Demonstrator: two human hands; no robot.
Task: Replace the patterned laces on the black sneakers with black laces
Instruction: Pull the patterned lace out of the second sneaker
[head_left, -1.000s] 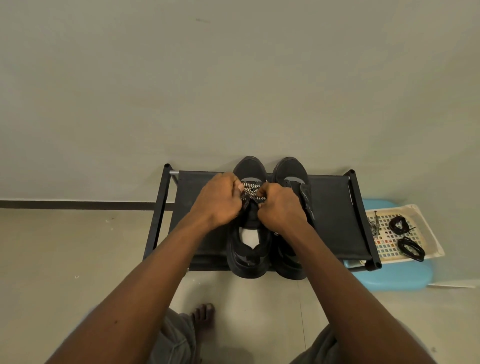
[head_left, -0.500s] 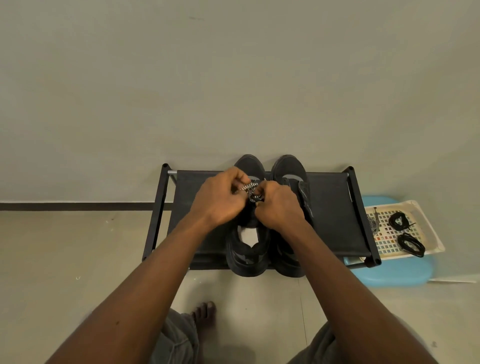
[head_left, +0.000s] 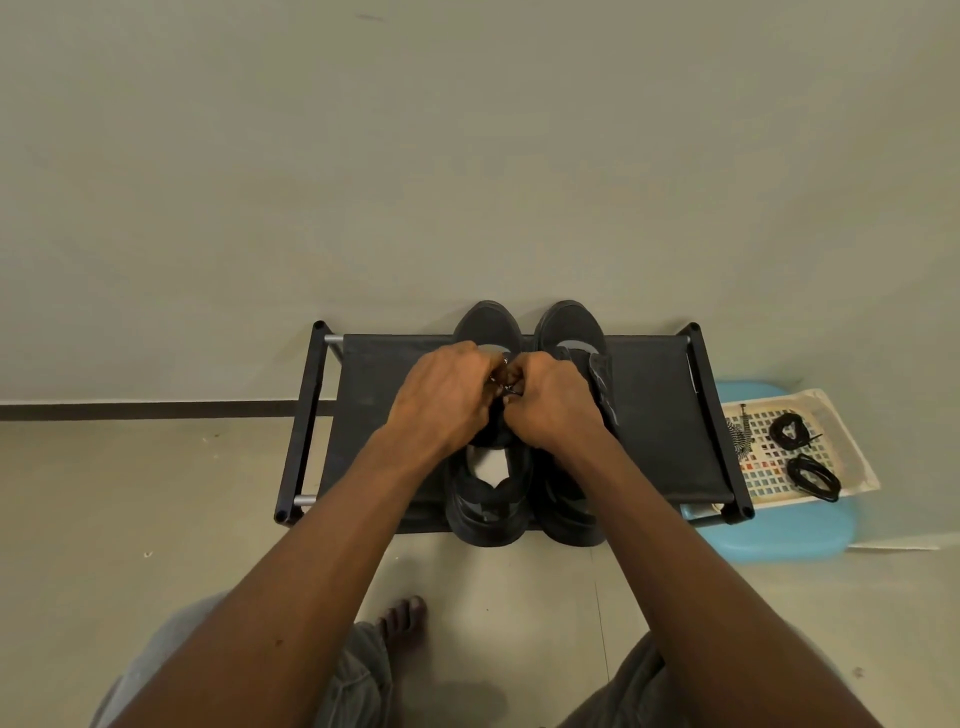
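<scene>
left hand (head_left: 441, 400) nearer right hand (head_left: 551, 406), patterned lace (head_left: 502, 387) between fingers (head_left: 523, 371)

Forearms (head_left: 322, 545) bare; crumpled grey trousers (head_left: 358, 680) on both legs; foot (head_left: 402, 618) bare.

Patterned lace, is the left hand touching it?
Touching. The head view shows the left hand with its fingertips closed onto the patterned lace over the sneaker, no gap visible.
</scene>
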